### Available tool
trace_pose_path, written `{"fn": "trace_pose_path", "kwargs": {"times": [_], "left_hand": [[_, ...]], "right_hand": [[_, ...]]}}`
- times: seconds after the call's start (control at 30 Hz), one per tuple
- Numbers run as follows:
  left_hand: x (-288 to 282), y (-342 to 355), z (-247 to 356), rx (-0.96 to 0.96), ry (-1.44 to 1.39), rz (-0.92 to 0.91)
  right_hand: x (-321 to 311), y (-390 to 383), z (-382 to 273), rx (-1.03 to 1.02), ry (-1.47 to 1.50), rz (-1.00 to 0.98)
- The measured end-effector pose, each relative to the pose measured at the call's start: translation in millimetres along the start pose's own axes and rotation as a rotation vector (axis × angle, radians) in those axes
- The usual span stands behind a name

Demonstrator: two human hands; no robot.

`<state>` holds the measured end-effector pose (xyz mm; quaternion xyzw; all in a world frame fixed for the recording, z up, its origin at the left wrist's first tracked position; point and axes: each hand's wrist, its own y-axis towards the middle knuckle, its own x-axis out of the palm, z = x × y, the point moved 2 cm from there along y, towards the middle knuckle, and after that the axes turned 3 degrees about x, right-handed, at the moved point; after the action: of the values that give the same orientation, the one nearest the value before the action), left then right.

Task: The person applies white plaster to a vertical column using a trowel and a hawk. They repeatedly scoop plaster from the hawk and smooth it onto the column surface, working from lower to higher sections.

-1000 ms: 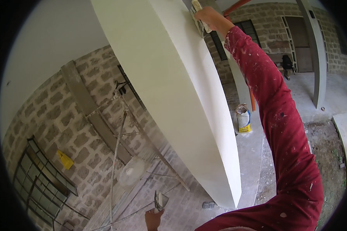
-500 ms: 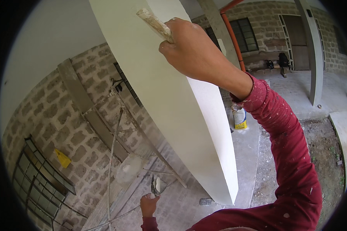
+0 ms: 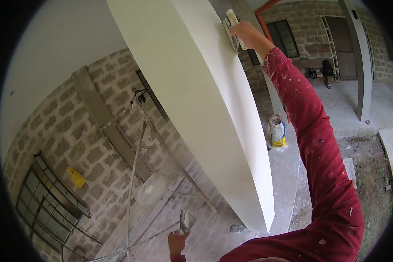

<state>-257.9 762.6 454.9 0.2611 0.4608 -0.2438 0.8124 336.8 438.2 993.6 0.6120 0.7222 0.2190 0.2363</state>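
Note:
My right hand [image 3: 247, 35] is raised high and closed round the handle of a finishing trowel [image 3: 232, 18]. The trowel's blade lies against or very close to the right face of a tall off-white pillar [image 3: 196, 118], near that face's far edge. Low in front, my left hand [image 3: 177, 243] grips a putty knife [image 3: 187, 222] by its handle. A patch of pale paste shows on the upturned blade, apart from the pillar. The palm side of both hands is hidden.
Left of the pillar stands metal scaffolding [image 3: 133, 183] before a stone wall [image 3: 70, 131]. An open bag of powder [image 3: 277, 131] stands on the concrete floor to the right. A small grey block [image 3: 237, 228] lies by the pillar's foot. Further right is a dirt strip [image 3: 362, 166].
My right hand has gone from in front of the pillar's left face rightward and away to its right face, carrying the trowel. My left hand has shifted slightly right and down; its blade has turned.

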Motion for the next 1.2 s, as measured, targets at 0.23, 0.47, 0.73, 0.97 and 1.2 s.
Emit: {"fn": "trace_pose_path", "kwargs": {"times": [0.23,0.47,0.73,0.97,1.2], "left_hand": [[21.3,-23.4,-81.6,0.112,0.162,-0.021],[12.7,31.5,-20.6,0.004,-0.068,0.048],[-61.2,31.8,152.9,0.255,-0.119,0.154],[-119.1,42.6,260.8,0.633,-0.187,0.204],[-159.9,40.4,297.0,0.708,-0.103,0.340]], "right_hand": [[28.0,-76.1,-47.8,-0.154,0.205,-0.042],[30.1,-265.8,-79.6,-0.600,-0.047,-0.011],[8.9,-396.6,6.9,-0.847,0.064,-0.252],[21.2,-442.5,91.4,-0.935,-0.331,-0.516],[-14.0,-388.7,120.7,-0.650,-0.638,-0.244]]}}
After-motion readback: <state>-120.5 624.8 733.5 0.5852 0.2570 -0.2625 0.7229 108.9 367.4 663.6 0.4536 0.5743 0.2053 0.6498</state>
